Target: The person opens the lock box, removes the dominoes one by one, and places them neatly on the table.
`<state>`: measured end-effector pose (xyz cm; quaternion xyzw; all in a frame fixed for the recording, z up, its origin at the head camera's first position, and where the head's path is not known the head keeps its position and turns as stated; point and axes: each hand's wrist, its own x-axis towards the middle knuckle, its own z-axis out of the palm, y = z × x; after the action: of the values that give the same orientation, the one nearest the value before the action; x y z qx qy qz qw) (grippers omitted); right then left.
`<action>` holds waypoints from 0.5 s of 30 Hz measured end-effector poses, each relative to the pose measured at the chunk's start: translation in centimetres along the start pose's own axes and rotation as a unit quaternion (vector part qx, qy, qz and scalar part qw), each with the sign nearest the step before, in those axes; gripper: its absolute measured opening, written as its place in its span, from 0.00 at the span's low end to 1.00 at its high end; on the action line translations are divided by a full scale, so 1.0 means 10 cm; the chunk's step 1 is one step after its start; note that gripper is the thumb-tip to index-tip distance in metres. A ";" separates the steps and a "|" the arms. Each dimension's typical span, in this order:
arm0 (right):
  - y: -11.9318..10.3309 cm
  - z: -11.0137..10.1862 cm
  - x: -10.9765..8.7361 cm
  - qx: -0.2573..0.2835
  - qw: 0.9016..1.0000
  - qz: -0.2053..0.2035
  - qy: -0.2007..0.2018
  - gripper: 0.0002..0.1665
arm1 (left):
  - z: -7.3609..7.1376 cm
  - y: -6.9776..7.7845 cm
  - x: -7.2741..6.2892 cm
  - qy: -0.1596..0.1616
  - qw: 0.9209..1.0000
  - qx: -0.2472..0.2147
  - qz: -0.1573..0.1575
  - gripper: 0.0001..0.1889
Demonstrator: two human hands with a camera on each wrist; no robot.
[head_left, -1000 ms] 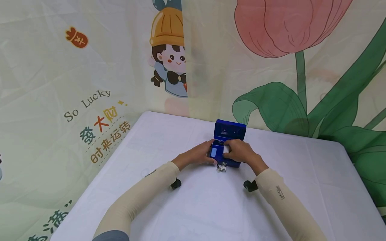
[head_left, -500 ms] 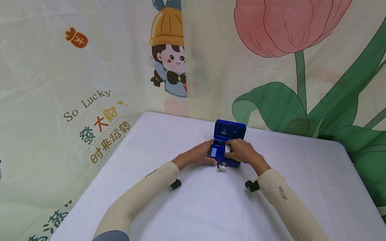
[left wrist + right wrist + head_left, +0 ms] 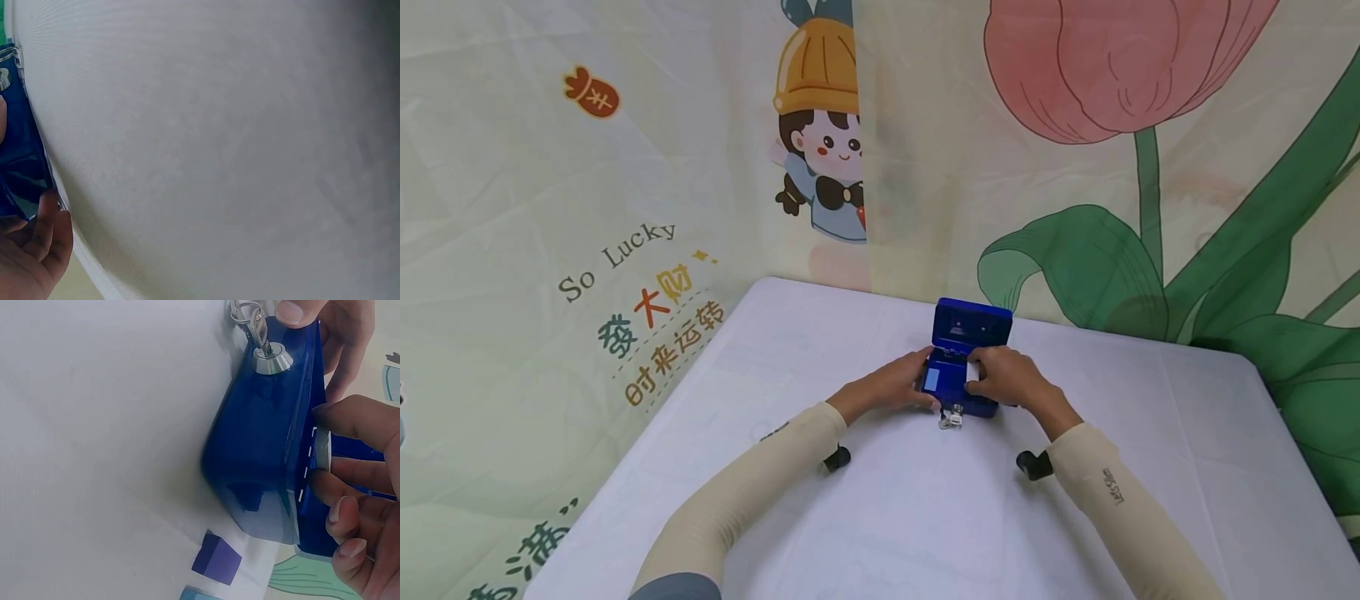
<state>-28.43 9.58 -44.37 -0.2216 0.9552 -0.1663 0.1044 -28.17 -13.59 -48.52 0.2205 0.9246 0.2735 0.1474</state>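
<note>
A blue metal cash box stands on the white table with its lid raised at the back. Keys on a ring hang from the lock in its front wall. My left hand grips the box's left side, thumb at the front and fingers farther back. Inside the box, my right hand pinches a small white flat-edged piece between thumb and fingers; most of it is hidden by the hand. A pale blue rectangle shows in the box's left part.
In the right wrist view, a purple block lies on the table beside the box, with a light blue piece at the frame's edge. A printed cloth backdrop hangs just behind the table.
My right hand has shifted a little to the right inside the box with the white piece, uncovering more of the blue interior. My left hand and the box have stayed put.
</note>
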 end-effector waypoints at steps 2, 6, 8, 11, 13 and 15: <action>0.01 -0.01 -0.01 0.002 1.000 0.004 -0.001 0.32 | 0.00 0.00 0.00 -0.001 1.000 -0.002 -0.001 0.56; 0.01 -0.02 -0.02 0.007 1.000 0.013 -0.008 0.33 | -0.01 -0.01 0.00 -0.002 1.000 -0.007 0.003 0.56; 0.02 -0.03 -0.03 0.010 1.000 0.017 -0.011 0.33 | -0.01 -0.01 0.00 -0.002 1.000 -0.006 0.005 0.56; 0.02 -0.04 -0.03 0.008 1.000 0.018 -0.013 0.33 | -0.01 -0.02 0.00 -0.001 1.000 -0.007 0.011 0.56; 0.03 -0.05 -0.04 0.010 1.000 0.019 -0.014 0.33 | -0.01 -0.01 -0.01 0.001 1.000 -0.009 0.014 0.56; 0.04 -0.05 -0.04 0.007 1.000 0.020 -0.016 0.34 | -0.02 -0.01 -0.01 0.001 1.000 -0.011 0.015 0.56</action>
<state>-28.36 10.21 -44.00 -0.2042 0.9565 -0.1674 0.1241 -28.15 -13.79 -48.41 0.2324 0.9183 0.2861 0.1447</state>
